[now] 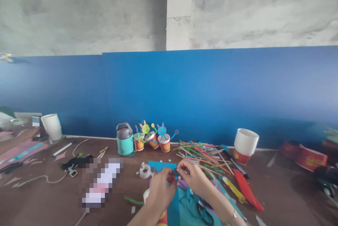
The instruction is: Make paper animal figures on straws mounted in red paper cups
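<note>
Blue piece point(176, 172), right of tape roll point(145, 176): right hand point(194, 175) pinching it; left hand point(164, 184) adjacent, grip can't tell.

On my head-camera feed, a teal flask point(125, 145) stands upright before a blue partition point(169, 92); a concrete wall point(79, 11) rises behind.

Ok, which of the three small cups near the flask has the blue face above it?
The rightmost cup, farthest from the turquoise flask: the blue face stands over its rim. The yellow face among these cups is farther left.
</note>
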Available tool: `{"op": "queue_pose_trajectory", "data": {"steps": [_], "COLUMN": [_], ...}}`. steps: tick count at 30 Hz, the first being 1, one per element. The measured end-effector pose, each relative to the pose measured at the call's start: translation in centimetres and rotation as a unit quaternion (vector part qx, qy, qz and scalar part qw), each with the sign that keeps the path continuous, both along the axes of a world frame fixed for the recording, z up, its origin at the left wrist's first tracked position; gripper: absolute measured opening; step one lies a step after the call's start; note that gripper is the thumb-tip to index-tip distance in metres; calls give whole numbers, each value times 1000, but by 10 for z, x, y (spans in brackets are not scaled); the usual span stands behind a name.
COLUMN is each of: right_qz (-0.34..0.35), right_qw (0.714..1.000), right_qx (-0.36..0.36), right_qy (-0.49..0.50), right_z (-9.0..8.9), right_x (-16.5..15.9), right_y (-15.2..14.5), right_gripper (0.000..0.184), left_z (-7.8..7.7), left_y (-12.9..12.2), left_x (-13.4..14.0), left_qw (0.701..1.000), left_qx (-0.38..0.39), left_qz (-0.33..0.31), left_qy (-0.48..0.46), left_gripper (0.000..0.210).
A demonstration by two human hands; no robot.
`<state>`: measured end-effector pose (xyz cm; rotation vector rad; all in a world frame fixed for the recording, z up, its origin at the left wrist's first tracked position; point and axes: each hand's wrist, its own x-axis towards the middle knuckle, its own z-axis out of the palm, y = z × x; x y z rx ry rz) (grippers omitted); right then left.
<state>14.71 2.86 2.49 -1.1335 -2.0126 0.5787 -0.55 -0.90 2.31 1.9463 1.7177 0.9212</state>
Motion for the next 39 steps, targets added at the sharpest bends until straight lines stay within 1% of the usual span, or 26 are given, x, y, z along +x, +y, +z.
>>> {"op": "queue_pose_trajectory", "data": {"steps": [4, 9, 13, 18, 22, 26, 32, 39], "right_qz": [-12, -27, -39, -49, -29, 17, 68, 74], "right_qw": [1000, 998, 998, 998, 998, 997, 995, 996], "right_qx": [3, 9, 17, 17, 48, 75, 71, 47], "right_qy": [-23, -47, -43, -28, -15, 2, 10, 12], "right_z": [4, 5, 5, 9, 12, 13, 17, 18], "right_x": [0, 0, 0, -2, -3, -2, 0, 2], "right_y": [-1, -1, -2, -4, -6, -7, -9, -10], "right_gripper": [13, 9, 7, 13, 17, 20, 23, 20], "left_z": [1, 0, -1, 0, 2, 3, 1, -2], "left_y": [-1, -2, -3, -3, -3, -4, -3, -3], "left_x": [1, 1, 1, 0, -1, 0, 0, 0], "left_qw": [1000, 1000, 1000, 1000, 1000, 1000, 999, 998], "left_qx": [4, 15, 15, 13, 7, 6, 19, 32], "left_qz": [-3, -8, -6, -12, -16, -18, -24, -36], "left_qy": [4, 20, 17, 12, 8, -8, -21, -34], "left_gripper": [9, 12, 13, 18, 17, 14, 14, 12]}}
